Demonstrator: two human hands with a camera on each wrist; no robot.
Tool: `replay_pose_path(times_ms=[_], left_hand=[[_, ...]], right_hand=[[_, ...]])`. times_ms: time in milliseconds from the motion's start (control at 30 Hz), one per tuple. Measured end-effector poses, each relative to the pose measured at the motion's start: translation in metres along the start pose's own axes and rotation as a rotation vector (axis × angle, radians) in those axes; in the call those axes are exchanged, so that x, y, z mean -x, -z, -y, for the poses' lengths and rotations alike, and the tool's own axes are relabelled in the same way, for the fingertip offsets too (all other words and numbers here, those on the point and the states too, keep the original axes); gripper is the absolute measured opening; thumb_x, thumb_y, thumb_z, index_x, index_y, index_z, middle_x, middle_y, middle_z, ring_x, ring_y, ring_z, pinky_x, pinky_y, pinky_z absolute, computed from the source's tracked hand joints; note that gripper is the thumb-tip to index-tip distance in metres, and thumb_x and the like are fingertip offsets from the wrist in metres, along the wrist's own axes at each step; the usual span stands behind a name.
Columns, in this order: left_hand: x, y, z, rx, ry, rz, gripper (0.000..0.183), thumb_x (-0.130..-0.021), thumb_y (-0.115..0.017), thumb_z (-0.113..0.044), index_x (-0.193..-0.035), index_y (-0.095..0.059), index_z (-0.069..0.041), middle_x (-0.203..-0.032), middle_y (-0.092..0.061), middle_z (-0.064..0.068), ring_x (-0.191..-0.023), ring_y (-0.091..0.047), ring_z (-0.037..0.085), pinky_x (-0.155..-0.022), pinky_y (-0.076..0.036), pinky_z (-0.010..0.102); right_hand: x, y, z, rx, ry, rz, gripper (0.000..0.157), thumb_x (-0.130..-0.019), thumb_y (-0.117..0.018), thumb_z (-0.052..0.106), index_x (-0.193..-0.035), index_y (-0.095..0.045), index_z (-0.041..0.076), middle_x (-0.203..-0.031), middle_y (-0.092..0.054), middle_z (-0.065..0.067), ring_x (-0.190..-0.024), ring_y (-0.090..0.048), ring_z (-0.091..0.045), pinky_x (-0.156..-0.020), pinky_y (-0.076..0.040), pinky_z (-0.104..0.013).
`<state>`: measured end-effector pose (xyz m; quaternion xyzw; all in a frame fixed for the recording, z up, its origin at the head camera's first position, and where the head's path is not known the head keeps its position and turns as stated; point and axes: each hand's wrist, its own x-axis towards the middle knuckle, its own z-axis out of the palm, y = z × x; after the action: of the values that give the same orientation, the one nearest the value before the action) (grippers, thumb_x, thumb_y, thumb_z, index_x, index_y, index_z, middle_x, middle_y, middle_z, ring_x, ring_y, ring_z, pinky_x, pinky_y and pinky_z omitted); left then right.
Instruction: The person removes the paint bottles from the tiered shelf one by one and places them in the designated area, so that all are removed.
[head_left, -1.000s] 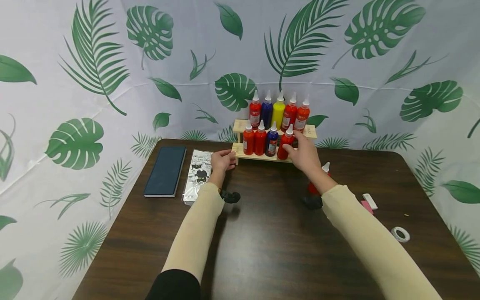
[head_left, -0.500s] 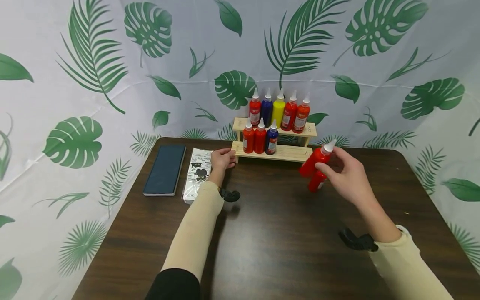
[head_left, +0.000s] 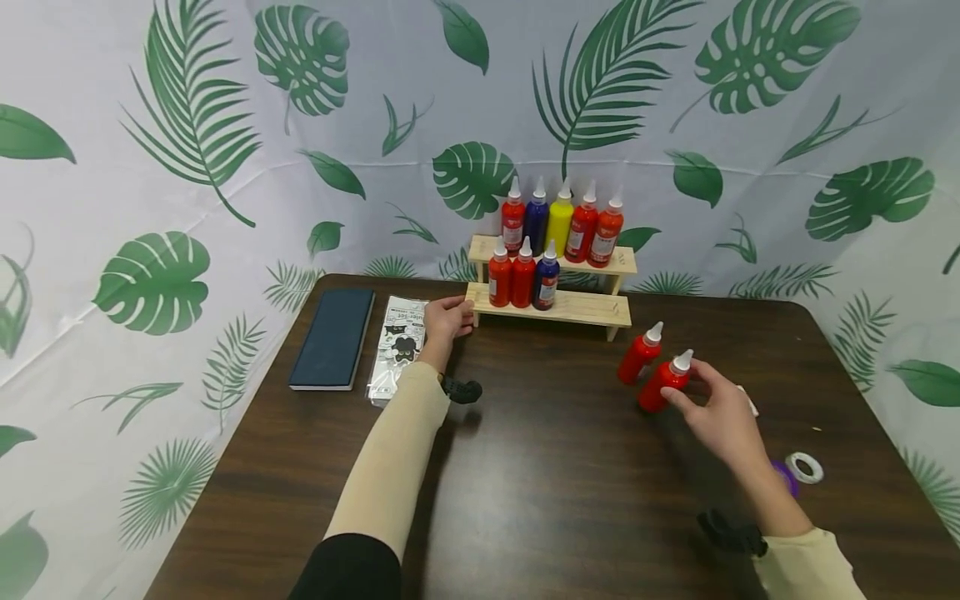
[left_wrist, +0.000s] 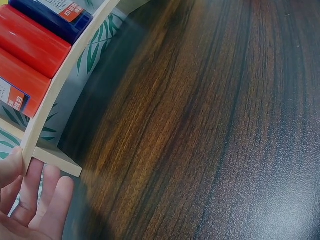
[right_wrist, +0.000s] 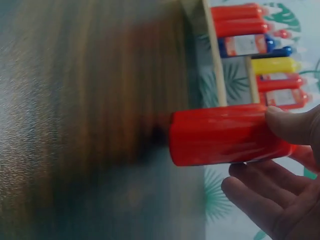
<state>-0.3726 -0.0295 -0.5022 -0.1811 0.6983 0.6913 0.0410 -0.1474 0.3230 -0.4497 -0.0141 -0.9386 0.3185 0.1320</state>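
Observation:
My right hand (head_left: 723,421) pinches a red squeeze bottle (head_left: 660,388) with a white pointed cap, thumb on one side and fingers on the other. The bottle tilts slightly; whether its base touches the table I cannot tell. Just behind it stands another red squeeze bottle (head_left: 637,360). My left hand (head_left: 444,322) holds the left end of a two-step wooden rack (head_left: 592,307), thumb above the board and fingers below in the left wrist view. On the lower step, an orange-red bottle (head_left: 499,279), a red bottle (head_left: 522,281) and a blue bottle (head_left: 546,283) stand at the left.
Several bottles, including a yellow one (head_left: 559,225), line the rack's upper step. Left on the dark table (head_left: 510,467) lie a navy notebook (head_left: 333,337) and a white packet (head_left: 396,346). A white tape roll (head_left: 805,467) and a purple ring (head_left: 785,477) lie at right.
My right hand has taken the red bottle off the rack's lower step and carried it right and toward me, beside the other red bottle. My left hand has stayed at the rack.

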Motion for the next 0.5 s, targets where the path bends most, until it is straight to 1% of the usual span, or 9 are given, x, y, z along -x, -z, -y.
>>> replay_pose_path(times_ms=[133,333,500], left_hand=[[-0.001,-0.002,-0.001,0.004,0.007,-0.004,0.027,-0.087,-0.071,-0.014,-0.113,-0.07,-0.005,-0.093,-0.072,0.015,-0.078,-0.071,0.024,-0.055,-0.059,0.029],[0.002,-0.002,0.0,-0.01,0.011,-0.001,0.027,-0.088,-0.071,-0.014,-0.114,-0.07,-0.005,-0.094,-0.072,0.016,-0.083,-0.071,0.027,-0.056,-0.059,0.029],[0.001,-0.001,0.001,-0.002,0.007,-0.006,0.027,-0.087,-0.071,-0.013,-0.113,-0.07,-0.005,-0.094,-0.072,0.016,-0.08,-0.071,0.025,-0.055,-0.058,0.028]], right_hand=[[-0.001,-0.008,-0.008,-0.005,-0.005,-0.019,0.048,-0.088,-0.07,0.023,-0.127,-0.053,-0.002,-0.116,-0.061,-0.03,-0.105,-0.058,-0.047,-0.087,-0.046,-0.062],[-0.002,-0.017,-0.013,0.024,-0.036,-0.017,0.05,-0.088,-0.07,0.026,-0.128,-0.053,0.001,-0.117,-0.061,-0.029,-0.102,-0.06,-0.047,-0.082,-0.048,-0.062],[-0.005,-0.02,-0.014,0.028,-0.032,-0.021,0.051,-0.088,-0.071,0.025,-0.129,-0.052,0.001,-0.119,-0.06,-0.029,-0.103,-0.06,-0.047,-0.082,-0.049,-0.061]])
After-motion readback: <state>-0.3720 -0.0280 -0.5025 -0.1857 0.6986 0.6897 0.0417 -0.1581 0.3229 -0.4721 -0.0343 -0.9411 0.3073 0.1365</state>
